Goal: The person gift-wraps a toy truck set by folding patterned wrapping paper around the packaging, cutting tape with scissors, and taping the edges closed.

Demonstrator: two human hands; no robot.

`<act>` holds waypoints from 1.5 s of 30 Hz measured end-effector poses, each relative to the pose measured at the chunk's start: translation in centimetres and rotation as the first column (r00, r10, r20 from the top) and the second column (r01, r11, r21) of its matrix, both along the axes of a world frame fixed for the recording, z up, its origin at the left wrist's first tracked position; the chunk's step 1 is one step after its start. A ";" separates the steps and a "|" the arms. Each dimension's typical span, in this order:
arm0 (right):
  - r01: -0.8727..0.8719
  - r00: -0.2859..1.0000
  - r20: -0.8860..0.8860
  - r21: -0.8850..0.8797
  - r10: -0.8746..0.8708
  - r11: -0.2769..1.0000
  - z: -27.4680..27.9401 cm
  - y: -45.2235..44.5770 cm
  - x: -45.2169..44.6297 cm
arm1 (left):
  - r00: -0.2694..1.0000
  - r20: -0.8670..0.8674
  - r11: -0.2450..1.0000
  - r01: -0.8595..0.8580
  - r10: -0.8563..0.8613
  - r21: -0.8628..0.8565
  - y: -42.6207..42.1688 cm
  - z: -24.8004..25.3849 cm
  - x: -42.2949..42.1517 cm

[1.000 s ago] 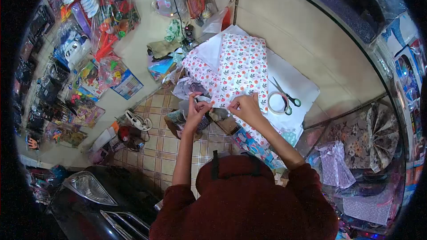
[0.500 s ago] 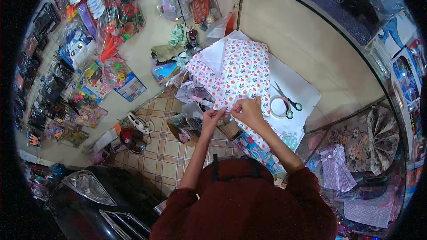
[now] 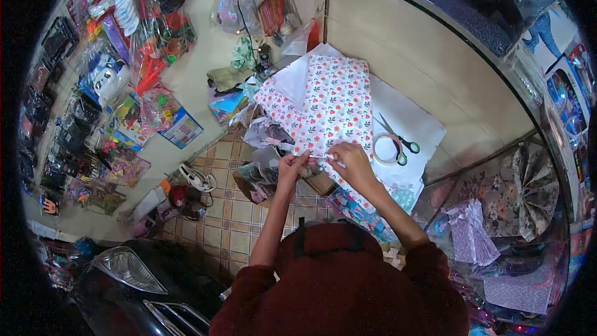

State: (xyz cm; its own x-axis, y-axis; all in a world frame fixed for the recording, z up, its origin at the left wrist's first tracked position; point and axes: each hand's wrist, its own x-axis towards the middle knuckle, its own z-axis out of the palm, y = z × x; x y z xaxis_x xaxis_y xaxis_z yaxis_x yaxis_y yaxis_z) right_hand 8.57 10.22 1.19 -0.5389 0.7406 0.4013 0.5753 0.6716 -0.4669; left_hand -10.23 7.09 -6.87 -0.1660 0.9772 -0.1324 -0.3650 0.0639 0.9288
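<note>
Seen from above, a person in a dark red top bends forward, both bare hands meeting at the near edge of a sheet of floral paper. The paper is white, printed with red and orange flowers and dark leaves. It lies directly ahead of both grips and spreads away from them, with a narrower printed part angling off ahead of the left grip.

The left hand has its thumb and fingers pinched together on that near edge. The right hand, just beside it, is likewise pinched on the edge; the fold between the fingertips is too small to make out.

Under the floral paper, reaching out to the right of the right grip, is a plain white sheet. On it, ahead and to the right of the right grip, lie open scissors with dark green handles, and a roll of tape touching them.

Crumpled lilac paper sits near the left grip, to its left and slightly ahead. An open carton stands left of the left forearm, on a tiled floor. Well off to the left, packaged goods hang on a wall.
</note>
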 end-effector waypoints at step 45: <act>0.099 0.995 0.027 0.054 -0.101 0.994 -0.6 -1.2 1.6 | 0.986 0.168 0.997 0.020 -0.006 -0.079 1.3 2.2 5.1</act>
